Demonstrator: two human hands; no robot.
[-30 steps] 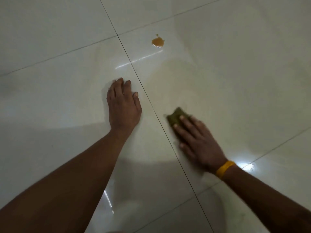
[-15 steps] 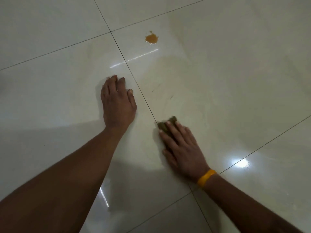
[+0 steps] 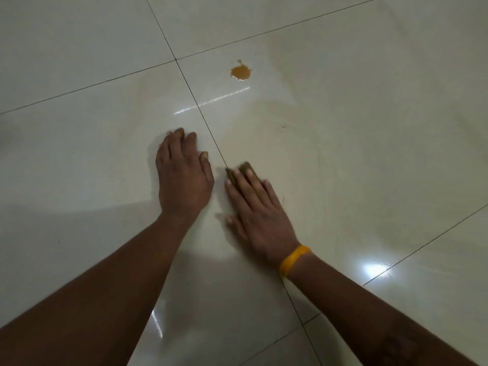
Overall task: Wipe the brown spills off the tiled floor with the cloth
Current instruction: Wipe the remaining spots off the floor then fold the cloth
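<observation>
with my left hand [image 3: 183,178] spread flat as a brace, my right hand [image 3: 260,215] presses straight fingers on the small olive-green cloth [image 3: 247,170]; i should keep even pressure toward the brown puddle [image 3: 240,72] well ahead.

Left hand [image 3: 183,178] flat, fingers straight; right hand [image 3: 260,210] flat, fingers extended, pressing.

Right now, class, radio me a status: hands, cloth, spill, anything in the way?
Left hand flat on floor. Right hand pressing cloth down. Brown spill unwiped, ahead. Nothing between them.
</observation>
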